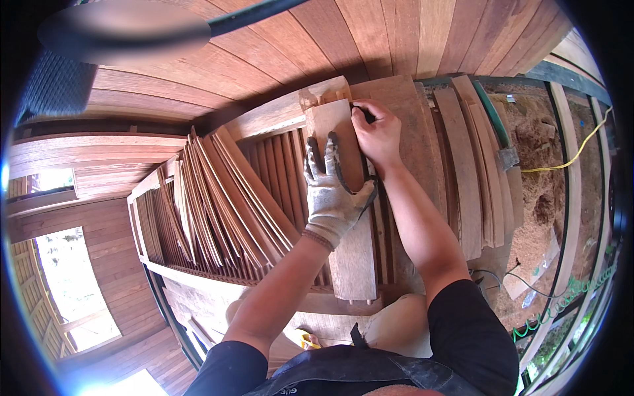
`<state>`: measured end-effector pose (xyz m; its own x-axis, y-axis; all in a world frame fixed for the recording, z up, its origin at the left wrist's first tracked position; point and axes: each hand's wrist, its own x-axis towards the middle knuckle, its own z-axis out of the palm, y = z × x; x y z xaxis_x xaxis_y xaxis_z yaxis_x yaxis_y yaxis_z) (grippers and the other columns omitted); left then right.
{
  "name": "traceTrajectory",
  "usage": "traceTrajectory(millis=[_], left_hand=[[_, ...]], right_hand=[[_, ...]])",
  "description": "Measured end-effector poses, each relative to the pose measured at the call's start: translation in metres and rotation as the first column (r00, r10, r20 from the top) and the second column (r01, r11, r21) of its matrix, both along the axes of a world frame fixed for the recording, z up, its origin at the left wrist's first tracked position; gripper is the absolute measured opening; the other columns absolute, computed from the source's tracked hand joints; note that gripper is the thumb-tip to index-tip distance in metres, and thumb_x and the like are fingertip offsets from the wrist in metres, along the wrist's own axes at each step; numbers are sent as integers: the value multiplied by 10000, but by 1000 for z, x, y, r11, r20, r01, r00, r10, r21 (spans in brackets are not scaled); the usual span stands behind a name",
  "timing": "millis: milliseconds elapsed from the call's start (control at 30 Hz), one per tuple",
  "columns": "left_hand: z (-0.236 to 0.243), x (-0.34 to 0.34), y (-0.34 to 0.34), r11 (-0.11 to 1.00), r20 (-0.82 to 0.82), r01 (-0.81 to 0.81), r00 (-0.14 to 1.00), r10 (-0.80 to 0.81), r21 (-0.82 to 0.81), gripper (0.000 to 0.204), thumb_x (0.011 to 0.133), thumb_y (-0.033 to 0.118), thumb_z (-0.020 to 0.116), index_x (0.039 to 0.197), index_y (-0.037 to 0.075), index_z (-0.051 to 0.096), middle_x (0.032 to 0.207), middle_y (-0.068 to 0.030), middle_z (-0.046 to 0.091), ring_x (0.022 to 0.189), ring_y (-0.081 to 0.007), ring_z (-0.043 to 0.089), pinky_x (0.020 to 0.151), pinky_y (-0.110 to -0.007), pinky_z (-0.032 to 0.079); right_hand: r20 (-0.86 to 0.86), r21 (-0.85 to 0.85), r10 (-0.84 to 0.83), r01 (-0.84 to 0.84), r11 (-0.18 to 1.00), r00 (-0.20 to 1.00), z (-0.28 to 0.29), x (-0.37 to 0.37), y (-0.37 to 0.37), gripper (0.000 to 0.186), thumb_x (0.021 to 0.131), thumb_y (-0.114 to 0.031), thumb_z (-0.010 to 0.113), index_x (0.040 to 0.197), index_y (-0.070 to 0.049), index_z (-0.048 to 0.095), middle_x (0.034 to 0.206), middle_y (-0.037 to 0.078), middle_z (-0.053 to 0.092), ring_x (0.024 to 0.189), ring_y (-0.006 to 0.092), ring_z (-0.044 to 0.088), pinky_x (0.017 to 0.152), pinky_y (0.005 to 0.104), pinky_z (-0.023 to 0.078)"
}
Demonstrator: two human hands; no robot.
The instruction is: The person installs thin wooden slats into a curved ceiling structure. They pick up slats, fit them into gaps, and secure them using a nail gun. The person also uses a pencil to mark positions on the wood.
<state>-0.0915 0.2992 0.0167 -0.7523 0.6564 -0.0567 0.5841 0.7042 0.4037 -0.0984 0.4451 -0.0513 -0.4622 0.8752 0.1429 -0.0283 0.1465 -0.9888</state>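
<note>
My left hand (333, 188), in a pale work glove with dark fingertips, lies with fingers spread on a flat wooden board (352, 264) that runs away from me across a slatted wooden rack (231, 121). My bare right hand (378, 132) is at the board's upper right edge, fingers curled into a pinch; what they hold is hidden. Many thin wooden slats (224, 204) lean side by side in the rack just left of my hands. Short pegs show at the board's near end.
More planks (462, 171) lie to the right, beside a green bar (489, 112), a yellow cord (578, 152) and a coiled green hose (548, 313) over rough brown ground. A plank wall (416, 36) stands ahead. Bright openings (69, 277) show at left.
</note>
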Motion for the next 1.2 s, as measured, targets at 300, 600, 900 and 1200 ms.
traceTrajectory(millis=[300,600,900,1200], left_hand=[[-2,1,-1,999,-16,14,1000,-13,34,1160,720,324,879,1632,88,202,1636,-301,184,1499,-468,253,1242,-495,269],[-3,0,-1,1000,-20,1,1000,-2,-26,1162,731,335,874,1636,94,185,1641,-284,188,1496,-462,261,1247,-487,263],[-6,0,-2,1000,-26,8,1000,-8,23,1158,726,328,879,1632,93,197,1630,-283,222,1486,-456,278,1241,-492,265],[-5,2,-1,1000,-29,2,1000,-2,-1,1143,741,319,865,1630,67,191,1637,-297,203,1501,-459,251,1246,-493,244]], right_hand=[[-91,-2,0,0,1000,996,-2,0,0,182,871,-118,683,992,-23,778,963,149,771,868,266,758,785,339,585],[-39,-19,43,-44,999,998,-2,3,0,179,907,-90,707,1049,-4,771,1032,129,785,945,185,747,839,292,563],[-47,-79,31,-35,996,998,-4,3,-1,221,871,-137,703,1048,-45,797,936,172,775,802,202,760,710,312,573],[17,-35,104,-104,994,994,-4,8,-2,274,886,-203,720,1099,-44,785,962,177,772,741,230,751,702,323,583]])
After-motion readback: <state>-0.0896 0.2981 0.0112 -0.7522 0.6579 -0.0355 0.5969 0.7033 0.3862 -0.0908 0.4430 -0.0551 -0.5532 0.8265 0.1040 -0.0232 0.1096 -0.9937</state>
